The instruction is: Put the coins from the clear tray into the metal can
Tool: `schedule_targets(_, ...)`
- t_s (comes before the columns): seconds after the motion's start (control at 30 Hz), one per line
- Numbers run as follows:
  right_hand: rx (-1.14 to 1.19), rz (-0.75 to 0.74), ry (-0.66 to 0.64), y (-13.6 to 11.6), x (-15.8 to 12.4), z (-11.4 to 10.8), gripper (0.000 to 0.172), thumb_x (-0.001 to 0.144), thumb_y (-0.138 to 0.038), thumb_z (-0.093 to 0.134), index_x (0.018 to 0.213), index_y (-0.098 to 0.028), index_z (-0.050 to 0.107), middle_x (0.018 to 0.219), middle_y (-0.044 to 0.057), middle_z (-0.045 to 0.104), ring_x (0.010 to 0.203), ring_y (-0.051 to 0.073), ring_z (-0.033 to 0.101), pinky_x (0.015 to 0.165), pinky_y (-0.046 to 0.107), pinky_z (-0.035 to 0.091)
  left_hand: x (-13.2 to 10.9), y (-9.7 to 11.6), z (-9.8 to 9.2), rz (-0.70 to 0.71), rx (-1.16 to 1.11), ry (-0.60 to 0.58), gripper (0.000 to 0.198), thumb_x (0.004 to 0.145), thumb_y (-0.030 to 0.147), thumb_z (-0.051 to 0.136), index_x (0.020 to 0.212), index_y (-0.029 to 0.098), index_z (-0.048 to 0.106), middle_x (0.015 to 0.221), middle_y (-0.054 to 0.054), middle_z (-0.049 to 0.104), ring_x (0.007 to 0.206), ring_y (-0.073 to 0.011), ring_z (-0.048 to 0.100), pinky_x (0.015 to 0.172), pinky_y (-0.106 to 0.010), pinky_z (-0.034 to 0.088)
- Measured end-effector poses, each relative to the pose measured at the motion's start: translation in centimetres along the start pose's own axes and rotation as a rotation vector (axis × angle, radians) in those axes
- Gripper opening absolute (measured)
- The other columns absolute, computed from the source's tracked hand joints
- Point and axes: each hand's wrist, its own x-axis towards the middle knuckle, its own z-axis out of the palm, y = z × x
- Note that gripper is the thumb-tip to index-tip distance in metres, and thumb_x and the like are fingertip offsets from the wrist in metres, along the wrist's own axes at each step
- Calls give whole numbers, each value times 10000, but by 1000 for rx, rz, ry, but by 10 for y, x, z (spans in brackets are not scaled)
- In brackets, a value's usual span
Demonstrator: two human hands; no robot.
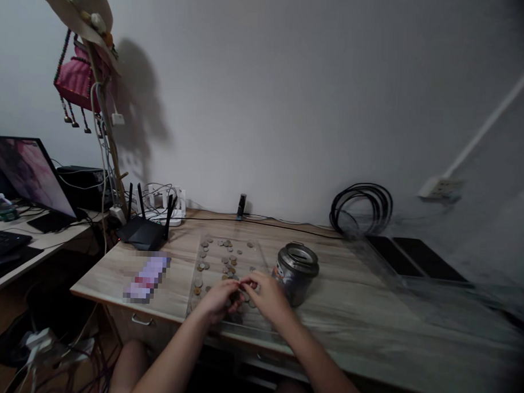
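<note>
Above the near part of a clear flat tray or sheet [212, 258], both my hands meet at the fingertips. My left hand [217, 301] is curled and closed, its lower fingers in shadow. Thumb and fingers of my right hand [262, 291] are pinched together against the left fingertips. What lies between them is too small to make out. Many loose coins [230, 270], silver and brassy, lie scattered on the clear sheet beyond and beside my hands. Just right of my right hand stands a dark can-shaped coin bank [297, 272] with a slot in its metal lid.
At the left stand a black router [144, 232] and a blurred purple item [147, 278]. A small black bottle [241, 207] stands by the wall. Coiled black cable [361, 208] and two dark panels [431, 260] are at the right. A monitor [30, 174] occupies the side desk.
</note>
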Motion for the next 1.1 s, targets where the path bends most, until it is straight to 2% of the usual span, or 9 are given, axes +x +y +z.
schedule_targets(0.07,-6,-14,120,11,7,-21,182,756,-227,469,712,-201,644,731,44,633,705,171,568,640,277,430,1,0,-1,-49,-35,-10,222,653,148,494,872,127,529,643,-13,578,461,-60,438,413,-174,241)
schedule_targets(0.2,-176,48,386,49,28,-91,209,745,-301,473,752,-200,656,802,60,659,781,199,575,652,287,424,1,0,-3,-106,-73,-35,372,595,48,515,962,106,501,734,-47,622,506,-61,503,481,-172,339)
schedule_targets(0.3,-339,164,283,78,36,-126,186,686,-304,519,708,-213,680,763,37,680,749,204,592,617,279,412,1,-1,-3,-97,-58,-40,349,604,91,576,945,119,508,723,-45,632,515,-66,526,487,-167,353)
schedule_targets(0.4,-415,227,192,93,37,-133,175,661,-304,541,689,-223,694,733,26,688,710,201,604,584,269,401,0,-1,-2,-37,2,-62,254,602,201,639,822,109,551,694,-45,635,471,-50,507,410,-145,279)
schedule_targets(0.57,-391,140,159,84,37,-124,174,680,-281,529,691,-217,690,756,31,689,745,205,599,640,284,416,3,-3,-3,53,72,-38,301,557,349,674,669,118,517,667,-50,644,387,-30,455,347,-163,136)
schedule_targets(0.7,-365,21,367,43,27,-99,236,749,-285,463,783,-184,675,828,63,665,822,208,566,738,306,408,7,-6,-4,41,105,77,322,598,420,614,680,176,419,516,8,598,324,-46,414,341,-179,109)
schedule_targets(0.9,-174,19,-68,-15,0,-17,237,756,-330,495,883,-219,661,863,47,641,782,178,569,659,260,403,6,-6,-1,71,56,154,212,718,363,499,651,183,408,358,89,415,290,-30,278,355,-176,140)
schedule_targets(1.0,-157,86,-106,-20,-3,6,215,758,-306,489,855,-227,664,840,39,640,760,172,567,636,253,391,4,-5,2,60,30,164,208,731,335,476,613,168,434,378,68,417,328,-35,327,366,-166,164)
schedule_targets(1.1,-125,112,-67,-17,-3,13,180,742,-252,492,802,-224,659,827,32,642,779,173,567,661,258,392,3,-3,3,21,33,110,241,736,353,447,610,149,477,418,32,457,337,-40,349,353,-170,140)
